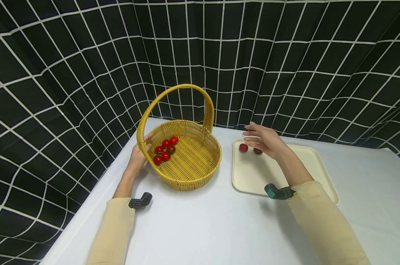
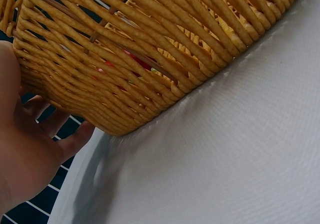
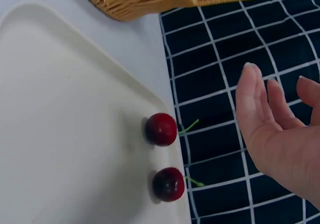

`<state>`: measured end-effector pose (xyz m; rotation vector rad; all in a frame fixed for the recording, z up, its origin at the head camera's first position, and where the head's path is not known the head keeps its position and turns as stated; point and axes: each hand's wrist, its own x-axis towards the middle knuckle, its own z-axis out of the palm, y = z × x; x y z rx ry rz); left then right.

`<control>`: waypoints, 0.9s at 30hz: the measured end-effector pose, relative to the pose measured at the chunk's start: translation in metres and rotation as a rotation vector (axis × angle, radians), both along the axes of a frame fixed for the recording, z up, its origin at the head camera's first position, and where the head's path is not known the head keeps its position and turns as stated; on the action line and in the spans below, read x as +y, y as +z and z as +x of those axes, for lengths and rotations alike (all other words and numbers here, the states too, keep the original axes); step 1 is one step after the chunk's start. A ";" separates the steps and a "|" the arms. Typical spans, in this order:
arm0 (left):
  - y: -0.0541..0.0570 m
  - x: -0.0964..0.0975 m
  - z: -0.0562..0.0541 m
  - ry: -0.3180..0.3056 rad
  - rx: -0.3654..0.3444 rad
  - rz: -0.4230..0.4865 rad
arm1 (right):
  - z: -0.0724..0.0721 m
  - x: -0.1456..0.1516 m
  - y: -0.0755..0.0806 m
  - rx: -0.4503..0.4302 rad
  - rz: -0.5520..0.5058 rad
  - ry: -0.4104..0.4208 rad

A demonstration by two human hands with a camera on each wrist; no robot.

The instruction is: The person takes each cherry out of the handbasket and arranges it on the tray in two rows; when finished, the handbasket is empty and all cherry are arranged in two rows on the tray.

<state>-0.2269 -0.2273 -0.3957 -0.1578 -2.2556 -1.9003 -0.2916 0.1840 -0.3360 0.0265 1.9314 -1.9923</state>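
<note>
A yellow-brown wicker basket (image 1: 186,180) with a tall arched handle stands left of centre, and several red cherries (image 1: 165,156) lie in its left part. My left hand (image 1: 137,156) holds the basket's left side near the handle's base; in the left wrist view the fingers (image 2: 75,139) go partly behind the woven wall. My right hand (image 1: 264,139) hovers over the back left of a cream tray (image 1: 253,180), fingers apart and nothing held. Two dark red cherries with green stems, one nearer (image 3: 168,184) and one farther (image 3: 161,129), lie by the tray's edge.
A white cloth (image 1: 193,228) covers the table under the basket and tray. Black curtains (image 1: 239,55) with white grid lines hang behind and at both sides. The basket's handle (image 1: 186,86) rises well above its rim.
</note>
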 end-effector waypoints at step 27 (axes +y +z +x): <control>0.001 0.000 0.000 -0.001 -0.008 0.007 | -0.009 -0.089 0.036 0.045 0.142 0.217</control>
